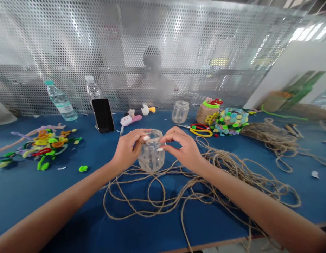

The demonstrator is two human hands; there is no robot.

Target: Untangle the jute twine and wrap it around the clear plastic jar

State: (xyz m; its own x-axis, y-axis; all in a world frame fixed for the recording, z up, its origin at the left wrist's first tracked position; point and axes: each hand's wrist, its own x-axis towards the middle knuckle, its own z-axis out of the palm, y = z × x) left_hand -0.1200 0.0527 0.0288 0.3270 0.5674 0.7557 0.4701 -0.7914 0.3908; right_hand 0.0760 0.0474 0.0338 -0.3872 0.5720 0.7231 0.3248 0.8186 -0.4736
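Note:
A clear glass jar (151, 160) stands upright among loops of jute twine (163, 207), with pale streaks on its wall. Round the left side of its neck, my left hand (131, 146) is closed, thumb against the glass. My right hand (182, 147) pinches at the right side of the neck. Whatever its fingertips hold is too small to make out. A thick tangle of the same twine (231, 165) lies under and beside my right forearm.
Behind the jar are scissors (201, 131), a second glass jar (180, 111), a twine-wrapped jar (205, 114) and a pompom-covered jar (230, 121). A phone (102, 115) leans on a bottle (93, 88). Another bottle (62, 102) and a pipe-cleaner pile (50, 142) are left. More twine (270, 138) lies right.

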